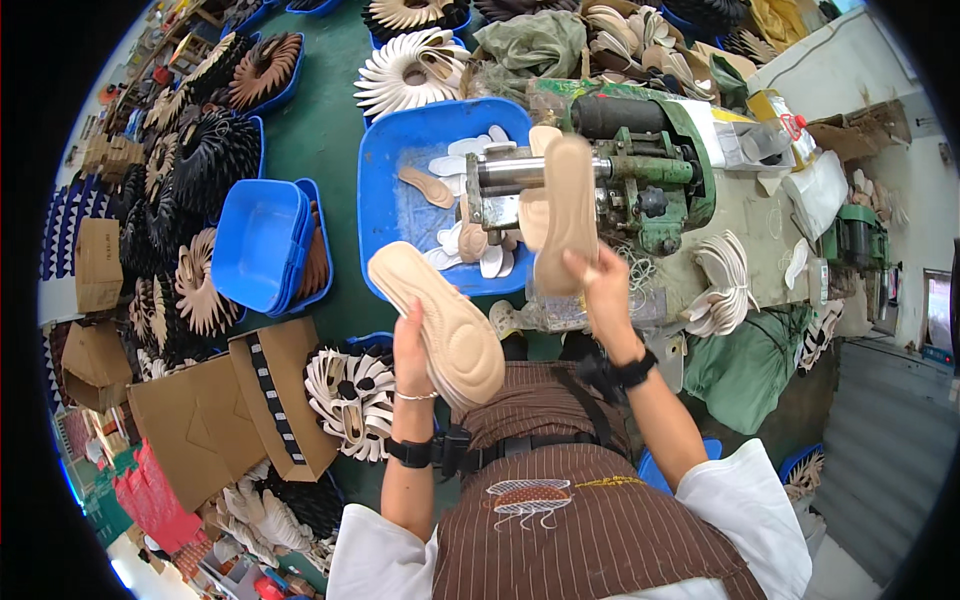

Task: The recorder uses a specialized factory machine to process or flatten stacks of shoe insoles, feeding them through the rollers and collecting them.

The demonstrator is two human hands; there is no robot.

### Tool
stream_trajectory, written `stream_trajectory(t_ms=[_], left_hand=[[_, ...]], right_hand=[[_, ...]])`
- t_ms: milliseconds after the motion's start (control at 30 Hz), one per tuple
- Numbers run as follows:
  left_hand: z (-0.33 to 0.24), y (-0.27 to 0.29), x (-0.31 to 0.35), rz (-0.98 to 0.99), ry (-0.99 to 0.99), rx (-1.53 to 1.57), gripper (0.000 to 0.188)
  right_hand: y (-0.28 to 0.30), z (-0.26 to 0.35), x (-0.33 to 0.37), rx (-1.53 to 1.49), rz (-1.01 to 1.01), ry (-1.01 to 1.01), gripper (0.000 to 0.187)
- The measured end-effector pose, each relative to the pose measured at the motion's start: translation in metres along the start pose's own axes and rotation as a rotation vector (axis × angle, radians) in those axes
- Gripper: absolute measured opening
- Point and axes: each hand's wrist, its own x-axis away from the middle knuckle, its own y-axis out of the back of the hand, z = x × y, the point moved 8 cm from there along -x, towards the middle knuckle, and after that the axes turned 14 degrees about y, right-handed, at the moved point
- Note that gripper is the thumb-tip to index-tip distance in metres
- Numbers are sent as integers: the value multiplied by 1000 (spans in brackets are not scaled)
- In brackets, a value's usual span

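Note:
My left hand (411,358) is closed round the edge of a padded beige insole (445,325), held tilted in front of my apron; it may be a small stack. My right hand (608,300) grips the lower end of another beige insole (570,200), which stands upright before the green machine (650,170) and its shiny metal roller (508,170). Just behind that insole, more beige pieces (534,215) show at the roller, partly hidden. Beyond my hands, a large blue tub (375,180) holds several loose white and beige insoles.
A worktable (750,205) carries the machine and a curved stack of white insoles (722,285). Stacked blue tubs (262,245) and cardboard boxes (200,410) stand to the left. A green cloth bundle (750,365) hangs at the right. Fanned insole stacks (410,75) lie at the far side.

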Motion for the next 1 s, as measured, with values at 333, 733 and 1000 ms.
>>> stream_trajectory(t_ms=[333,733,1000], left_hand=[[31,-27,-23,-138,33,-312,32],[23,-15,-38,-215,-69,-357,40],[17,-16,-32,-315,-304,-530,48]], right_hand=[[-11,-27,6,84,27,-206,28],[-2,-22,-22,158,-61,2,17],[-25,-24,63,180,-25,-85,8]])
